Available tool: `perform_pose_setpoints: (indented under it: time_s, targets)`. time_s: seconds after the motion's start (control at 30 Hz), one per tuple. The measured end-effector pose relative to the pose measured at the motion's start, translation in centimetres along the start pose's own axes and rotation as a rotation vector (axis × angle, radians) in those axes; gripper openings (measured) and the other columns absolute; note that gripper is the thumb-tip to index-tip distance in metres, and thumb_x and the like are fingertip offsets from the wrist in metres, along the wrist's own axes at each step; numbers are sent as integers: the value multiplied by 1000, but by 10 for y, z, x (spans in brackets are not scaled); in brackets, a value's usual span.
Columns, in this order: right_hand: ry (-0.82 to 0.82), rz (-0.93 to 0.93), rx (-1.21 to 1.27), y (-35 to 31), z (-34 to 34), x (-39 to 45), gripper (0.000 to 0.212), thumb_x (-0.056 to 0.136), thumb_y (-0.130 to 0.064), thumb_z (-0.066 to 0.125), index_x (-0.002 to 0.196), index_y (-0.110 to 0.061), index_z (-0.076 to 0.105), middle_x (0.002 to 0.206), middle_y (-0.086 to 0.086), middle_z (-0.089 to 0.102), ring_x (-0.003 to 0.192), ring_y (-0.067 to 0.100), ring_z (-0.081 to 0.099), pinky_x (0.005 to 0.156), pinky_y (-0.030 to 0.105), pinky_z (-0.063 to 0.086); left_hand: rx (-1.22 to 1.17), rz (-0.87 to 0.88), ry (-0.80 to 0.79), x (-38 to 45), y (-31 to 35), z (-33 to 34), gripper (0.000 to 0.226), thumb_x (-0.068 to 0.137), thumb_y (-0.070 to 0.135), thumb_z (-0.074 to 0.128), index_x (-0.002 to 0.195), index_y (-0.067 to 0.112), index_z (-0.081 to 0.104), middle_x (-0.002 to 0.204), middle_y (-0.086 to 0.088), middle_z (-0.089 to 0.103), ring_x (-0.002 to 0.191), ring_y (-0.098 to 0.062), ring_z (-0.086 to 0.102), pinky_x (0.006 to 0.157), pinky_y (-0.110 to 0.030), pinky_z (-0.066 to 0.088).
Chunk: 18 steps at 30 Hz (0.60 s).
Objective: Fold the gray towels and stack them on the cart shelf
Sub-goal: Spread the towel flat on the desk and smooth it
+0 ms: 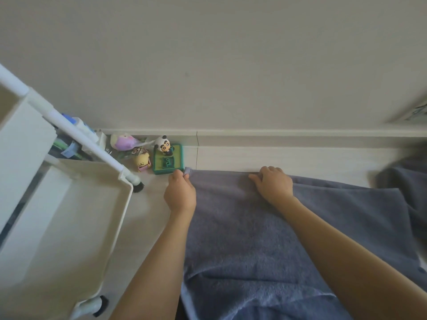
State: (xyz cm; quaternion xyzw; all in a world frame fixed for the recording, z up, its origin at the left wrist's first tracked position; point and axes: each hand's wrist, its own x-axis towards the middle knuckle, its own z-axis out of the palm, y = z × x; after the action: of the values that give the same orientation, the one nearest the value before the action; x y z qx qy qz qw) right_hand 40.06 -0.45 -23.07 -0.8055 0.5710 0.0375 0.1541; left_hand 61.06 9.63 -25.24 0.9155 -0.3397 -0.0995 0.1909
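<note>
A gray towel [242,239] lies spread on the pale floor, its far edge along the wall's baseboard. My left hand [180,195] pinches the towel's far left corner beside a green toy. My right hand [273,183] grips the far edge further right, fingers curled over it. A white cart [76,227] stands at the left, with a bare tray shelf facing up. Another gray towel [406,181] lies bunched at the right edge, partly out of view.
Small toys sit by the wall: a panda figure [163,144] on a green base [168,161], a yellow figure [142,162] and a purple plush [124,142]. A cart wheel [101,306] stands near my left forearm. The baseboard [288,139] bounds the far side.
</note>
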Motion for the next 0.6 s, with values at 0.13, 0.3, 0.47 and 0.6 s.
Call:
perform_pose_setpoints:
  time_s: [0.13,0.3,0.47,0.6]
  targets:
    - [-15,-68,-29,9,-4,-1,31,98,-41,37,103,-14,51,107,4,60,104,25,51,67,32,35,52,-11,11,0,2,1,25,100,23,36,103,3,50,104,-17,58,86,-38,60,61,-36,35]
    - [1,4,-102,-3,-2,3,31,100,-39,33,102,-11,46,97,11,64,93,29,54,60,32,33,-2,-44,136,-19,21,6,29,91,22,54,115,5,53,121,-19,53,107,-38,53,82,-44,42]
    - [-29,-21,-15,1,-3,5,31,98,-44,37,96,-15,45,95,9,63,93,29,56,64,32,35,81,576,-202,-66,58,30,64,92,46,19,142,13,40,153,-12,29,143,-29,22,115,-53,7]
    - [-120,-122,55,32,-18,-6,30,94,-50,43,92,-20,43,82,-3,53,79,23,54,64,32,36,328,549,-253,-64,43,45,72,88,57,4,152,24,9,159,-4,3,147,-29,0,115,-56,-4]
